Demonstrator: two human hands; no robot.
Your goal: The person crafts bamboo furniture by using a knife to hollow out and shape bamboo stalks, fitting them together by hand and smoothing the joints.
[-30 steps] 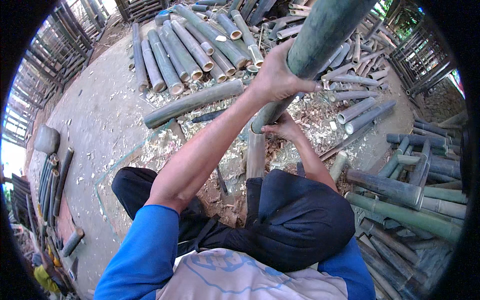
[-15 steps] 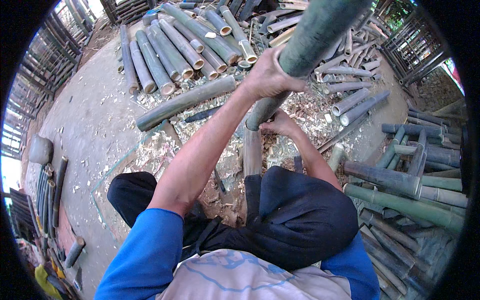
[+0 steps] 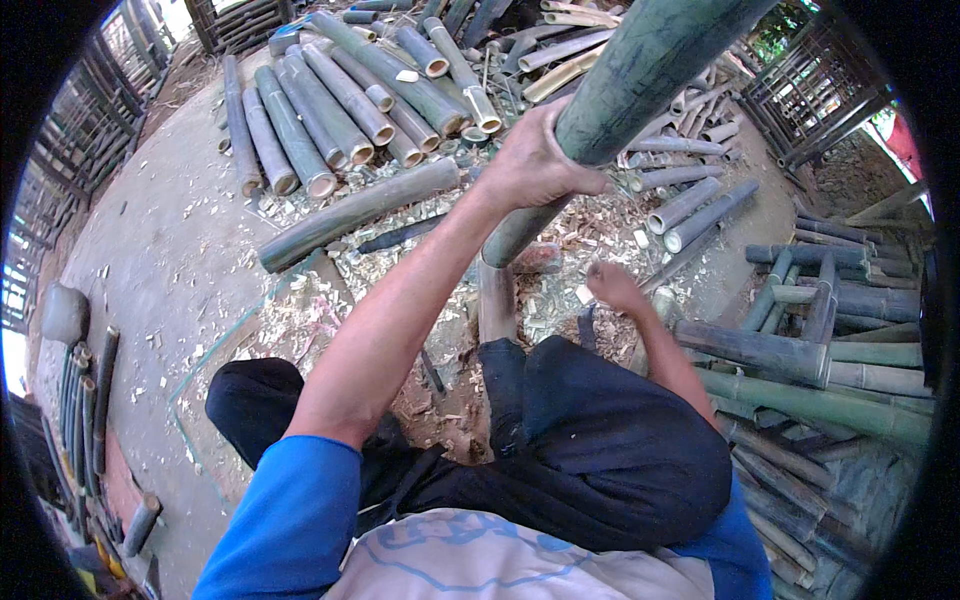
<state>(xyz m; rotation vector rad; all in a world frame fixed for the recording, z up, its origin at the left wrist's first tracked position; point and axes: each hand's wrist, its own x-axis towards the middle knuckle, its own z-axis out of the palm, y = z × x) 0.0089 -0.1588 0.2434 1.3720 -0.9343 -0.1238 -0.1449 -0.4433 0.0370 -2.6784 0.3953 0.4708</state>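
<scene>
My left hand [image 3: 540,160] is wrapped round a thick green bamboo pole [image 3: 640,80], which slants up to the right and out of the picture. The pole's lower end meets the top of a short brownish post [image 3: 496,305] standing between my legs. Away from the pole, to its right, my right hand [image 3: 615,287] is closed in a fist; what it holds, if anything, I cannot make out. A pale chip [image 3: 585,295] shows beside its fingers, and a dark narrow piece [image 3: 587,327] is just below it. Beside the pole's lower end is a blurred reddish-brown thing [image 3: 538,258].
Cut bamboo lengths [image 3: 325,110] lie in a row at the far left, with one loose length [image 3: 360,215] nearer. More bamboo pieces [image 3: 700,215] lie at the far right. A bamboo frame [image 3: 770,350] and stacked poles are at right. Wood chips cover the ground.
My right hand has let go of the pole's lower end and moved right and down, closing into a fist. My left hand still grips the pole. The whole view has shifted slightly.
</scene>
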